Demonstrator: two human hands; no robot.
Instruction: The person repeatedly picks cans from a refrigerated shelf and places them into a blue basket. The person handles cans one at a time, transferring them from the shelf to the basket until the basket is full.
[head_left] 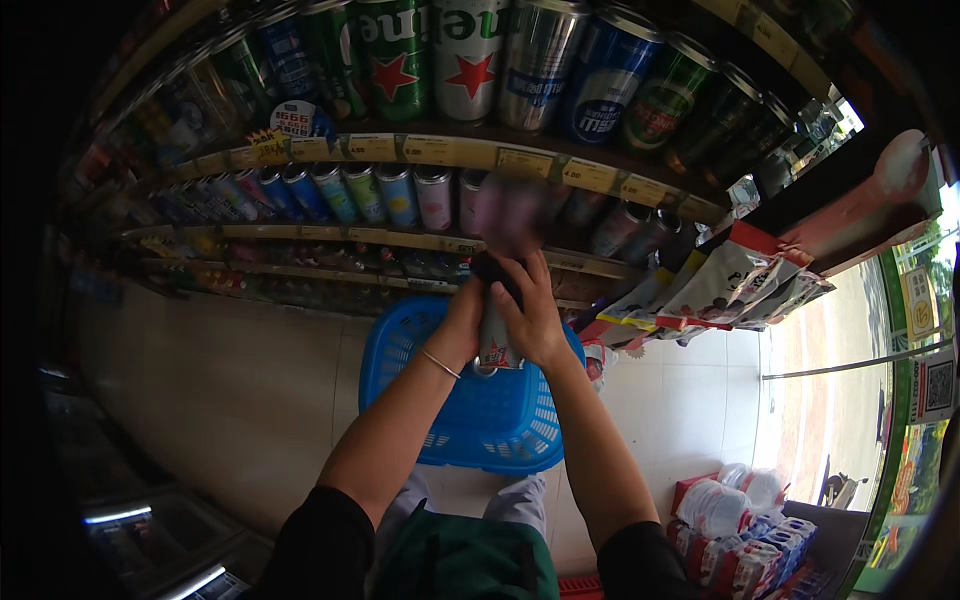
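A silver-grey drink can [500, 338] with a red star is between my two hands, tilted above a blue plastic shopping basket [470, 408]. My left hand [466, 305] is closed against the can's left side, its fingertips mostly hidden. Around the right side wraps my right hand [532, 308], thumb laid along the can. A dark cloth-like thing [495, 270] sits at the fingers of both hands; its kind cannot be made out. The basket stands on the floor in front of my legs, and my forearms cross over it.
Shelves with rows of drink cans [465, 62] rise ahead, price strips [440, 150] along their edges. Packaged bags [735, 280] jut out on the right. Bottled-water packs [735, 530] stand on the floor at lower right, near a bright glass front. Dark glass cases [130, 515] are at lower left.
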